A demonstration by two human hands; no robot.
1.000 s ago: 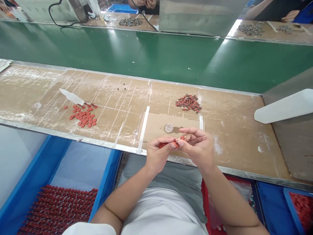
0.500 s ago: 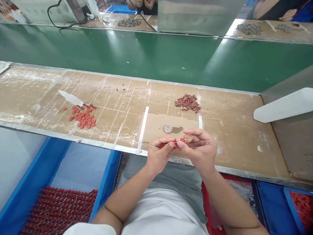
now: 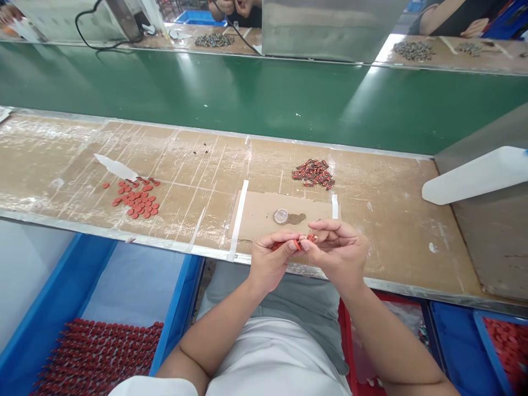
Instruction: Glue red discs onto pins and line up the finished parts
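My left hand [image 3: 270,261] pinches a small red round piece [image 3: 297,245] between thumb and forefinger, with more red showing along its fingers. Thumb and fingers of my right hand [image 3: 340,250] close on a small red part with a pale tip [image 3: 313,238], right against that piece. The fingertips cover most of both. Just beyond the hands, a small clear round dish [image 3: 281,216] sits on a cardboard sheet [image 3: 258,212] beside a brown stain. Farther back lies a pile of small red and black parts [image 3: 313,173].
Red discs [image 3: 142,203] lie loose at left beside a white strip [image 3: 115,166]. Below the bench, a blue bin [image 3: 177,297] holds rows of red parts. A white elongated object [image 3: 474,175] juts in at right. Across the green belt [image 3: 231,93], other people's hands are visible.
The whole view has shifted slightly, the bench moving a little left in the picture. Both hands keep their grip on the small parts, nearly unmoved.
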